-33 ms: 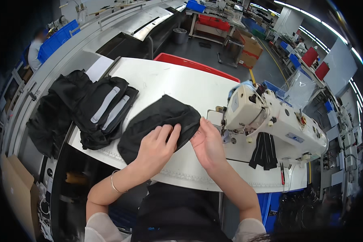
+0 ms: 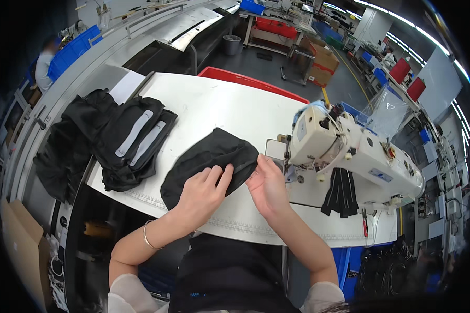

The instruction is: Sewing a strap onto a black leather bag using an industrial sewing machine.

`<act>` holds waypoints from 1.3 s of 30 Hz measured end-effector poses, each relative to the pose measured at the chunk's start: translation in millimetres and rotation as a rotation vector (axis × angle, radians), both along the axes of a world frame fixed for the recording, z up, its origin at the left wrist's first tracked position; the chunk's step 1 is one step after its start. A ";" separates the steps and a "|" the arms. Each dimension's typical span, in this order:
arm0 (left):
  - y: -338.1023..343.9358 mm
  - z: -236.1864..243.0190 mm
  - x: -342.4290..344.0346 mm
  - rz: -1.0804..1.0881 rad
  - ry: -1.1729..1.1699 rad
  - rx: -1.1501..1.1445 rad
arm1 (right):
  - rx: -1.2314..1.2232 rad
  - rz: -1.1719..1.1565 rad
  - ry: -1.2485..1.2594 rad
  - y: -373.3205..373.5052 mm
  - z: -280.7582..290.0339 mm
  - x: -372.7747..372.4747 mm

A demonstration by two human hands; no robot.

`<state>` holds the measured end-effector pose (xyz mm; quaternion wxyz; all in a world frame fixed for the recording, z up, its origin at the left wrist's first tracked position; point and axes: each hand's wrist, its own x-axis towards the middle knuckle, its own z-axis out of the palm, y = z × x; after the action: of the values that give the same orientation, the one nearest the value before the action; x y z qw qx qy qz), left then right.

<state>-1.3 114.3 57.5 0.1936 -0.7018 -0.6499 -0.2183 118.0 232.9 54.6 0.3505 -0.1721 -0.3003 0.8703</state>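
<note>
Plainly, hands (image 2: 201, 192) (image 2: 269, 188) on black fabric (image 2: 206, 155), blue-marked apron (image 2: 227, 274), labelled sewing machine (image 2: 363, 151)

Beyond the cloth (image 2: 201, 159), the table (image 2: 230, 107) gives open passage between the black pile (image 2: 117, 146) at left and the sewing machine (image 2: 363, 148) at right, as far as the red bin (image 2: 253, 84). Strips (image 2: 340, 195) and snips (image 2: 365, 224) obstruct the near right; clearance beneath the machine's head seems narrow, though hard to judge.
</note>
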 end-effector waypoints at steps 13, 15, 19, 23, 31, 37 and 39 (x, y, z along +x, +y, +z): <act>35.4 25.0 -27.2 0.022 -0.505 -0.114 | 2.662 -0.386 -0.721 6.2 -39.0 25.1; 45.9 29.0 -16.0 0.081 -0.456 -0.081 | 2.607 -0.384 -1.059 15.7 -56.3 12.7; 89.0 8.8 -2.3 0.103 -0.113 0.120 | 1.961 0.237 -0.770 -2.5 -65.5 8.6; 106.2 -7.6 1.2 0.030 -0.069 -0.021 | 2.426 -0.164 -0.667 -10.2 -63.8 43.5; 106.4 5.8 0.8 -0.017 -0.195 -0.014 | 2.443 -0.022 -1.146 16.3 -56.5 28.3; 129.1 -14.0 13.1 -0.115 0.080 -0.072 | 2.033 0.117 -0.693 4.5 -75.6 33.8; 127.5 -40.4 0.9 -0.211 0.015 -0.315 | 1.994 0.337 -0.389 4.3 -72.3 59.3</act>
<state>-0.4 241.7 17.1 0.0621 -0.7894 -0.5972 -0.1278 177.3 237.1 -17.6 0.1528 0.1036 -0.9578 0.2202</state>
